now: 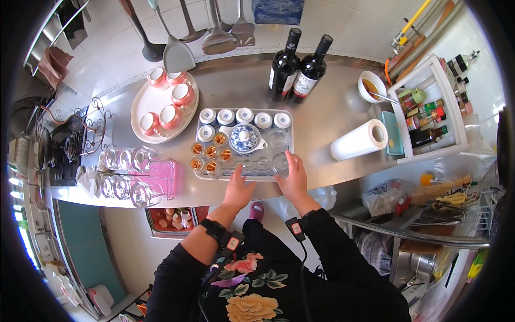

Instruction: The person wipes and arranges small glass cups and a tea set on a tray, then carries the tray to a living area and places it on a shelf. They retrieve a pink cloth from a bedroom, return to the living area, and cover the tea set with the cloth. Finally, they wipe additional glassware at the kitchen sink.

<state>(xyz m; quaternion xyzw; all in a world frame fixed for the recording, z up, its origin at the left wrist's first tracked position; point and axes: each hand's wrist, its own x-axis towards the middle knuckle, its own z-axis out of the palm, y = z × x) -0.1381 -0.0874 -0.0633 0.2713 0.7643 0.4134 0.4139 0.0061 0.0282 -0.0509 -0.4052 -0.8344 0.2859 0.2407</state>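
On the steel counter a tray (294,133) carries a blue-and-white porcelain teapot (244,139) with a lid, several upturned porcelain cups (244,116) along its back, and several small glasses (211,151) of orange-brown dried pieces at its left. My right hand (291,173) is at the tray's front right corner, fingers around or beside a clear glass (280,163); whether it grips the glass is unclear. My left hand (240,190) is at the tray's front edge, fingers apart, near small clear glasses (263,164).
Pink cups on a round white plate (139,135) and a rack of glasses (171,173) stand left. Two wine bottles (307,70) stand behind the tray. A paper towel roll (354,144), a bowl (371,86) with a spoon and a condiment rack (432,153) are at right.
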